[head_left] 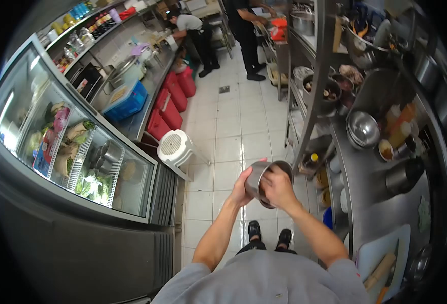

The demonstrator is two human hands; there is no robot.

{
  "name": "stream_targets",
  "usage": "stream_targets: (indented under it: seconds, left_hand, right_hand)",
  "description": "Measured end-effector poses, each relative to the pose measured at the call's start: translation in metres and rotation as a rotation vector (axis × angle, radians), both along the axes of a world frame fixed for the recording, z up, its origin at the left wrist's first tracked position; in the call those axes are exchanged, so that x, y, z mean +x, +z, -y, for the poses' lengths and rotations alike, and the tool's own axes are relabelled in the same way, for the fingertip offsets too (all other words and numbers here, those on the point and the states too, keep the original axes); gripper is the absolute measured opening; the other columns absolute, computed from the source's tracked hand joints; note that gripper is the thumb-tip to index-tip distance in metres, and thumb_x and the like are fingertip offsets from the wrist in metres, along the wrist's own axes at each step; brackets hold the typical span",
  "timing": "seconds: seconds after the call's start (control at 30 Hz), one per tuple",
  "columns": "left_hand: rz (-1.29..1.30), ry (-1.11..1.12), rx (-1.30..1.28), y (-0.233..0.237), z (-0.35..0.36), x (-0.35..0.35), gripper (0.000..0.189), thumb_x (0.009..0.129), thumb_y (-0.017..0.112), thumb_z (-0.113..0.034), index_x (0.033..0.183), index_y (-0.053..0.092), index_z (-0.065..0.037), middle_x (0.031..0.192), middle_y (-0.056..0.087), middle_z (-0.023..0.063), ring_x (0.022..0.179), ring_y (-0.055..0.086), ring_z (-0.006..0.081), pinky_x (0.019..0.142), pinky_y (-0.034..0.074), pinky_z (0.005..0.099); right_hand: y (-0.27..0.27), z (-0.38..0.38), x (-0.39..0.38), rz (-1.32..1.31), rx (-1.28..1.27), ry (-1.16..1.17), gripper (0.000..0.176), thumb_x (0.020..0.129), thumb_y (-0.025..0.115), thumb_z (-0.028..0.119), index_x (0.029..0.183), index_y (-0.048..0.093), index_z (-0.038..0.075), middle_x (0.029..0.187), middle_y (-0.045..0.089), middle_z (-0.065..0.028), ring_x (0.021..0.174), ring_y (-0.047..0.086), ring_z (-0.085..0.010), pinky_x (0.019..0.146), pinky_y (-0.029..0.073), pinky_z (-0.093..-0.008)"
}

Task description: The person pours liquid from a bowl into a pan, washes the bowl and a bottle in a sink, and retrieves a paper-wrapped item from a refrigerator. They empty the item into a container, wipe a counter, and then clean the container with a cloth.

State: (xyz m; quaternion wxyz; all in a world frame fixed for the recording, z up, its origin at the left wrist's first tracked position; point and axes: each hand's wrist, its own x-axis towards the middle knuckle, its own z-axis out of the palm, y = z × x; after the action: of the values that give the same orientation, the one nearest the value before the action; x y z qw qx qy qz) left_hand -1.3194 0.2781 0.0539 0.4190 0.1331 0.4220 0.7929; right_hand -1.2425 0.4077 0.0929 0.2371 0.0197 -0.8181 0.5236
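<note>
**Holding a steel pot at centre frame**

1. Black shoes [254, 230] stand on the white tiled floor [233, 126] at lower centre, between the two forearms.
2. Left hand [241, 188]: fingers and thumb are closed around the outer wall of the steel pot [255, 178], supporting it from the left side.
3. Right hand [278, 190]: it lies against the pot's open mouth with the fingers curled. Whether it grips the rim or anything inside cannot be determined.
4. The pot is held in the air at centre frame, tilted with its mouth toward the right, above the floor and just left of the steel table [380, 213].
5. On the table at lower right lie a pale cutting board [385, 243] and, on it, a wooden rolling pin [380, 270]. Further up the table stand stacked steel bowls [362, 129].
6. A white plastic stool [175, 147] stands on the floor left of centre, beside a glass-fronted display fridge [82, 152] that fills the left side.
7. Beyond the stool, red bins [170, 109] line the floor, with a blue crate [127, 101] above them.
8. At top centre, two people [195, 30] work at the far tables.
</note>
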Motion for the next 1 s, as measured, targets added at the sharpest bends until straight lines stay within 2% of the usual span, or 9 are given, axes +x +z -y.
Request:
stream_targets:
  seconds: [0.1, 0.17, 0.27, 0.53, 0.63, 0.67, 0.73, 0.87, 1.0]
  left_hand:
    - [-0.005, -0.067, -0.021, 0.002, 0.008, -0.001, 0.065, 0.093, 0.039, -0.048, 0.144, 0.035, -0.007, 0.133, 0.05, 0.0141, 0.121, 0.05, 0.0258, 0.105, 0.038, 0.0371]
    - [-0.08, -0.108, -0.116, -0.004, 0.015, 0.001, 0.065, 0.092, 0.042, -0.048, 0.143, 0.036, -0.007, 0.13, 0.051, 0.0142, 0.119, 0.051, 0.0248, 0.103, 0.038, 0.0356]
    - [-0.367, -0.192, -0.391, -0.007, 0.016, 0.002, 0.062, 0.093, 0.047, -0.047, 0.142, 0.04, -0.009, 0.131, 0.051, 0.0105, 0.119, 0.049, 0.0205, 0.102, 0.036, 0.0313]
    - [-0.034, 0.033, -0.337, -0.02, 0.033, -0.002, 0.063, 0.093, 0.047, -0.048, 0.144, 0.036, -0.011, 0.128, 0.052, 0.0096, 0.123, 0.046, 0.0207, 0.101, 0.037, 0.0314]
    - [-0.343, 0.005, -0.42, -0.024, 0.007, 0.016, 0.067, 0.091, 0.052, -0.05, 0.142, 0.038, -0.009, 0.129, 0.052, 0.0115, 0.123, 0.047, 0.0216, 0.1, 0.039, 0.0326]
    - [-0.572, 0.082, -0.529, -0.021, -0.002, 0.032, 0.064, 0.091, 0.056, -0.044, 0.143, 0.038, -0.012, 0.135, 0.048, 0.0129, 0.124, 0.047, 0.0254, 0.102, 0.038, 0.0349]
    - [-0.75, 0.073, -0.641, 0.0, -0.008, 0.046, 0.063, 0.089, 0.059, -0.042, 0.141, 0.041, -0.013, 0.135, 0.048, 0.0144, 0.125, 0.046, 0.0267, 0.104, 0.037, 0.0352]
    - [-0.861, -0.016, -0.644, 0.003, -0.01, 0.05, 0.059, 0.087, 0.062, -0.042, 0.137, 0.047, -0.013, 0.133, 0.05, 0.0154, 0.125, 0.047, 0.0283, 0.104, 0.037, 0.0352]
    - [-0.576, -0.058, -0.487, -0.03, -0.001, 0.04, 0.058, 0.09, 0.058, -0.044, 0.139, 0.047, -0.015, 0.138, 0.047, 0.0127, 0.127, 0.044, 0.0246, 0.105, 0.034, 0.033]
  right_hand:
    - [-0.037, 0.003, 0.001, -0.115, 0.231, 0.16, 0.022, 0.076, 0.059, 0.004, 0.096, 0.067, 0.002, 0.106, 0.058, -0.0214, 0.095, 0.057, -0.0398, 0.083, 0.047, -0.0416]
    - [-0.047, -0.006, 0.004, 0.357, 0.189, 0.467, 0.022, 0.073, 0.057, 0.003, 0.093, 0.067, 0.003, 0.105, 0.058, -0.0208, 0.097, 0.057, -0.0403, 0.085, 0.047, -0.0421]
    - [-0.083, -0.012, 0.019, 0.059, 0.45, 0.471, 0.018, 0.071, 0.058, 0.004, 0.086, 0.067, 0.001, 0.106, 0.059, -0.0197, 0.097, 0.058, -0.0385, 0.085, 0.048, -0.0422]
    - [-0.06, -0.036, 0.048, 0.219, -0.19, 0.114, 0.032, 0.07, 0.066, 0.001, 0.101, 0.066, -0.004, 0.104, 0.063, -0.0119, 0.094, 0.063, -0.0212, 0.082, 0.048, -0.0251]
    - [-0.097, -0.023, 0.037, 0.2, -0.041, 0.034, 0.037, 0.072, 0.07, 0.006, 0.107, 0.062, -0.002, 0.106, 0.063, -0.0112, 0.095, 0.062, -0.0209, 0.083, 0.048, -0.0281]
    - [-0.116, -0.019, 0.039, 0.195, -0.403, 0.197, 0.048, 0.072, 0.073, 0.009, 0.116, 0.057, 0.002, 0.105, 0.064, -0.0127, 0.096, 0.062, -0.0245, 0.084, 0.049, -0.0332]
    - [-0.137, -0.02, 0.039, -0.008, 0.053, 0.152, 0.052, 0.071, 0.074, 0.01, 0.119, 0.055, 0.004, 0.103, 0.064, -0.0116, 0.096, 0.063, -0.0252, 0.084, 0.049, -0.0348]
    - [-0.165, -0.025, 0.057, 0.651, -0.933, 0.164, 0.035, 0.088, 0.056, 0.021, 0.12, 0.055, 0.008, 0.109, 0.061, -0.0121, 0.098, 0.06, -0.0193, 0.085, 0.049, -0.0378]
    - [-0.162, -0.026, 0.082, 0.511, -1.235, 0.036, 0.032, 0.088, 0.049, 0.022, 0.114, 0.055, 0.003, 0.104, 0.061, -0.0119, 0.092, 0.061, -0.0191, 0.076, 0.052, -0.0419]
